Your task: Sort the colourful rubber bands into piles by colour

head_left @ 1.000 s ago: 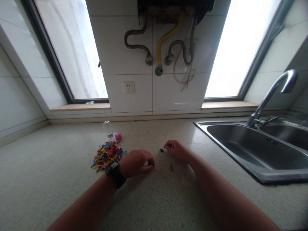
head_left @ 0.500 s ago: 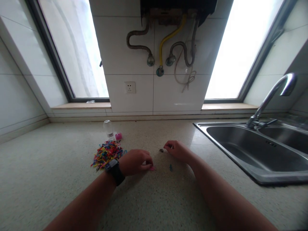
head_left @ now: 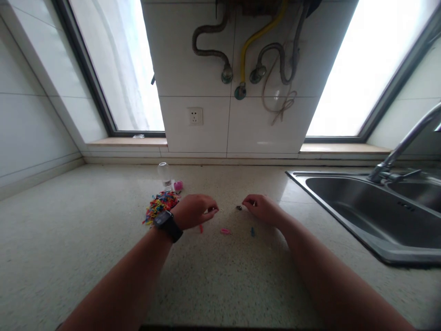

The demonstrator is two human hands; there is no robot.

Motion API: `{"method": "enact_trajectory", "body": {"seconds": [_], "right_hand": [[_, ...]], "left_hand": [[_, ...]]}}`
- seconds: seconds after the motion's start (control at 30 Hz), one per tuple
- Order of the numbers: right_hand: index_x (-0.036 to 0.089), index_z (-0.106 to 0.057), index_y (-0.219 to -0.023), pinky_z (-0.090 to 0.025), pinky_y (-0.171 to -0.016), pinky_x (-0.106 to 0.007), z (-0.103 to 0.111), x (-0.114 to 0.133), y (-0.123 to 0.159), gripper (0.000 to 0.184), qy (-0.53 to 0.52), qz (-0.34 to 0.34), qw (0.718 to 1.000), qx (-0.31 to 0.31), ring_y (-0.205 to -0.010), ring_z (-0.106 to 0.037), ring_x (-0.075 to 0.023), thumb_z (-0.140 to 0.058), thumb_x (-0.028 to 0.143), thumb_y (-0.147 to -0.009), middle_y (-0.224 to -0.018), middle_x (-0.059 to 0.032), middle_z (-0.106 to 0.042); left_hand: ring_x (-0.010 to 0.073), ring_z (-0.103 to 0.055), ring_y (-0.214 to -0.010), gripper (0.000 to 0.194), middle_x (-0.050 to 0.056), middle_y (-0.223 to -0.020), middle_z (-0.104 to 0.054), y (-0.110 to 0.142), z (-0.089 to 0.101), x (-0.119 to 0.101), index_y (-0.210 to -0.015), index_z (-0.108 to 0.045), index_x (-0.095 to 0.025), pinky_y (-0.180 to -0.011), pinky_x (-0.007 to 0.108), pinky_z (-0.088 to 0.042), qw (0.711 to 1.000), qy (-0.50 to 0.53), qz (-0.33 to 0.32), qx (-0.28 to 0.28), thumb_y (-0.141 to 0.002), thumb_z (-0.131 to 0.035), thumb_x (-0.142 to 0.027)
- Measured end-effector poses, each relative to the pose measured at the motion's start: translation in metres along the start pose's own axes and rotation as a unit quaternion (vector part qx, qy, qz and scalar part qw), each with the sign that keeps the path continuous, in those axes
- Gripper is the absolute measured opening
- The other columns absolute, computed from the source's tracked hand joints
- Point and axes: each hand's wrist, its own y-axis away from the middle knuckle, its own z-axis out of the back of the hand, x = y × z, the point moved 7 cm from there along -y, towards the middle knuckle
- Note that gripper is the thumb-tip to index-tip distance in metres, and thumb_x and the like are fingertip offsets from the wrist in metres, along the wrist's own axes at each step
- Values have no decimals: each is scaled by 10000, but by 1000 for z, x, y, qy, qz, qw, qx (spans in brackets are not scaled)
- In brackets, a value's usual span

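My left hand (head_left: 197, 211), with a dark watch on its wrist, hovers low over the counter. Its thumb and finger are pinched close together; what they hold, if anything, is too small to make out. A whitish band (head_left: 221, 210) shows just beyond its fingertips. My right hand (head_left: 262, 209) has its fingertips together beside a small cluster of dark bands (head_left: 239, 208). Nearer me lie a pink band (head_left: 225, 231), a blue band (head_left: 252, 231) and a red band (head_left: 201, 228). A heap of multicoloured small elastic bands (head_left: 156, 205) is partly hidden behind my left wrist.
Behind the heap stand a clear bottle-like container (head_left: 164, 174) and a pink cap-like piece (head_left: 178, 185). To the right, a steel sink (head_left: 344, 220) with a faucet (head_left: 401, 149) is set into the speckled counter (head_left: 213, 280). A tiled wall (head_left: 210, 133) closes off the back.
My left hand has lifted away from the pink band, which now lies uncovered, and moved toward the whitish band. My right hand stays by the dark bands. The camera view has shifted.
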Motion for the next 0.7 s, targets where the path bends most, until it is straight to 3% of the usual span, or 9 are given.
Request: {"method": "enact_trajectory", "body": {"seconds": [0.17, 0.3, 0.5, 0.7], "right_hand": [[205, -740, -975, -384, -623, -253, 3, 5, 0, 258, 1, 0, 1000, -8, -663, -597, -142, -531, 338, -900, -783, -54, -712], [220, -728, -1002, -374, -605, -250, 6, 19, 3, 258, -1, 18, 1000, -21, -640, -586, -135, -523, 338, -898, -777, -43, -707], [218, -701, -1046, -393, -637, -246, 0, 55, 0, 252, -32, 58, 997, -44, -661, -580, -130, -516, 307, -902, -823, -32, -705], [226, -698, -1035, -414, -735, -252, -26, 127, -11, 212, -16, 165, 986, 5, -800, -622, -144, -542, 263, -896, -907, -32, -722]], "left_hand": [[170, -648, -858, 263, 34, -936, -726, 14, 24, 48, -995, -702, -214, -770, 279, -439, 990, -31, 98, -96, -957, -473, -338], [175, -646, -815, 287, 40, -878, -727, 26, 32, 80, -985, -715, -229, -739, 277, -435, 972, -46, 176, -145, -949, -472, -376], [178, -649, -776, 327, 46, -867, -734, 34, 31, 98, -1000, -713, -230, -718, 277, -436, 957, -40, 228, -173, -950, -448, -416], [173, -658, -790, 308, 45, -844, -734, 37, 29, 104, -988, -713, -233, -737, 269, -441, 950, -35, 252, -180, -944, -465, -411]]}}
